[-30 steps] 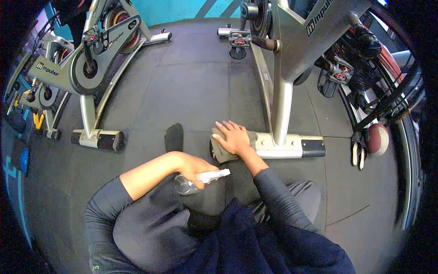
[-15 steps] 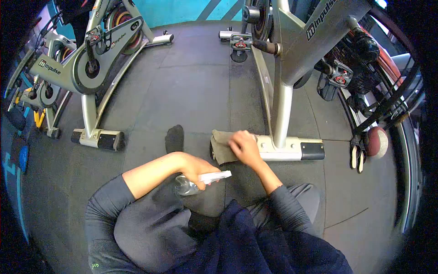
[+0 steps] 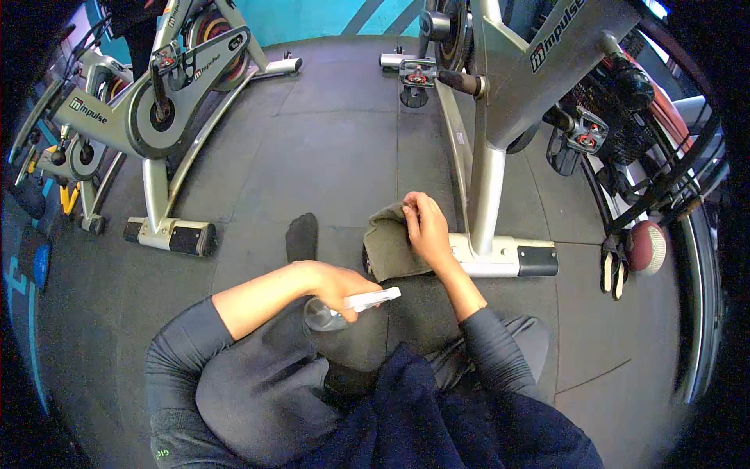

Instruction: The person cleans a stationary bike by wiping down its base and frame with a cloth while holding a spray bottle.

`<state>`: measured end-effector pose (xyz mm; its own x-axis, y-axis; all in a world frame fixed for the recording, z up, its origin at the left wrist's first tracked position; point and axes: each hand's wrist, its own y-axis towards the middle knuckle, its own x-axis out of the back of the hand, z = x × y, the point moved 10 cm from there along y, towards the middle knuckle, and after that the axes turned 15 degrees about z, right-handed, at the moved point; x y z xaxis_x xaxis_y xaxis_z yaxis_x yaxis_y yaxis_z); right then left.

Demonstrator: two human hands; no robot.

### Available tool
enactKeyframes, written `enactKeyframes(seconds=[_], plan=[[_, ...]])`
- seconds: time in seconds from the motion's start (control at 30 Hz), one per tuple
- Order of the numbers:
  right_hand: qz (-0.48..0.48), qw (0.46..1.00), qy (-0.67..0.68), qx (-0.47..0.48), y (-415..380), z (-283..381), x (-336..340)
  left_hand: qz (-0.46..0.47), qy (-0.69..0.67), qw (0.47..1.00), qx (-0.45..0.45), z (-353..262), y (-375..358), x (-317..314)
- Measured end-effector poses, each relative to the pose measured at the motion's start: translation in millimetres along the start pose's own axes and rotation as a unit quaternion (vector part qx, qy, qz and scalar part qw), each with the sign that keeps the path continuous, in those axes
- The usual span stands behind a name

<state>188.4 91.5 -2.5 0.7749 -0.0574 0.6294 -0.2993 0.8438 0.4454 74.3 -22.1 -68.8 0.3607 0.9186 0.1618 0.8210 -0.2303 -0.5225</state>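
My left hand (image 3: pixel 337 288) is wrapped around a clear spray bottle (image 3: pixel 320 315) with a white head, held tilted over my lap. My right hand (image 3: pixel 426 228) pinches the far right edge of an olive-grey cloth (image 3: pixel 393 248), fingers curled. That cloth is draped over the left end of the exercise bike's base bar (image 3: pixel 500 256) and hides the end cap there. From the bar, the bike's silver post (image 3: pixel 486 195) rises just right of my right hand.
A second exercise bike (image 3: pixel 148 125) stands at the left, its foot bar (image 3: pixel 169 234) on the dark mat floor (image 3: pixel 328 148). My socked foot (image 3: pixel 301 238) is between the bikes. At the right lie a red and white ball (image 3: pixel 647 247) and a pair of dark shoes (image 3: pixel 614 267). Another person (image 3: pixel 139 31) stands at upper left.
My right hand has moved slightly up and right, drawing the cloth's far edge up, so more of it lies over the bar. My left hand and the spray bottle hardly moved.
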Motion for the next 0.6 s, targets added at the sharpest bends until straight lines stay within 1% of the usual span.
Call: enactKeyframes(seconds=[0.03,0.07,0.1,0.13,0.2,0.27,0.33,0.4,0.43,0.5,0.57,0.6], plan=[[-0.001,1.0,0.0,0.0,4,0,2,-0.047,0.092,0.995,-0.015,-2,-2,10],[0.0,1.0,0.006,0.008,9,0,4,-0.093,0.182,0.978,-0.031,-5,-3,17],[0.001,1.0,0.012,0.015,12,2,6,-0.124,0.186,0.974,-0.041,-7,-3,23],[0.001,1.0,0.012,0.015,14,3,8,-0.124,0.185,0.974,-0.04,-5,-3,23],[0.01,0.999,0.025,0.03,15,8,11,-0.241,0.17,0.955,-0.035,-8,-19,40],[0.024,0.999,0.047,0.014,11,9,11,-0.242,0.146,0.959,-0.027,-8,-18,47],[0.038,0.997,0.071,-0.003,8,6,7,-0.3,0.191,0.934,-0.037,-1,-20,58],[0.031,0.998,0.06,0.017,6,10,8,-0.302,0.175,0.936,-0.03,19,-13,63],[0.03,0.997,0.061,0.02,6,13,8,-0.289,0.19,0.938,-0.019,29,-9,64],[0.024,0.996,0.088,0.004,4,13,8,-0.276,0.204,0.939,-0.006,41,-5,64],[0.025,0.997,0.074,0.024,4,20,9,-0.29,0.144,0.945,-0.043,45,-7,67],[0.027,0.997,0.06,0.041,4,25,10,-0.289,0.145,0.945,-0.044,49,-6,68]])
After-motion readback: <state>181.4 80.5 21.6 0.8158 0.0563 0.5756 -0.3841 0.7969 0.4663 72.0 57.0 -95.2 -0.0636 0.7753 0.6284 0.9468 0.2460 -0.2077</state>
